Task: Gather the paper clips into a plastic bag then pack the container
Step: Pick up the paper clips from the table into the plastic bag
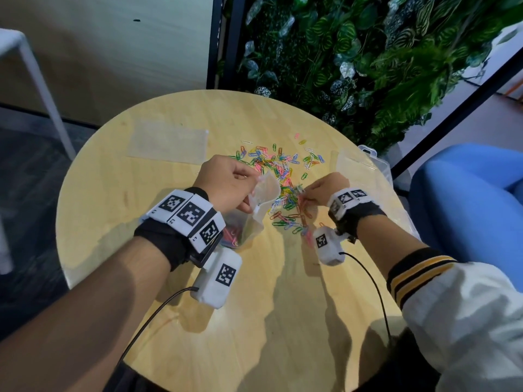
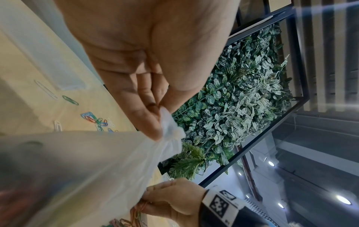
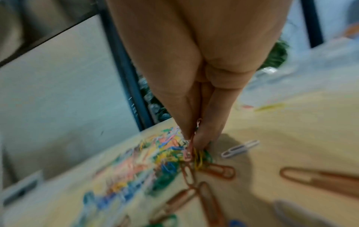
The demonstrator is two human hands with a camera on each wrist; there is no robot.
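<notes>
Round wooden counter (image 1: 254,321). Leafy plant wall (image 1: 353,52) in a black frame behind the counter's far edge. Blue chair (image 1: 467,193) off its right edge. White table leg (image 1: 42,89) off its far left.

text: none readable | markers: black-and-white square code tags (image 1: 192,213) on left wristband, more on right wristband (image 1: 345,198) and both white wrist camera housings (image 1: 225,274) | tiny marks beside tags too small to read

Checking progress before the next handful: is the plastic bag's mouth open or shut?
Open. The left hand pinches the plastic bag by its rim, lifting the mouth agape toward the paper clips.
</notes>
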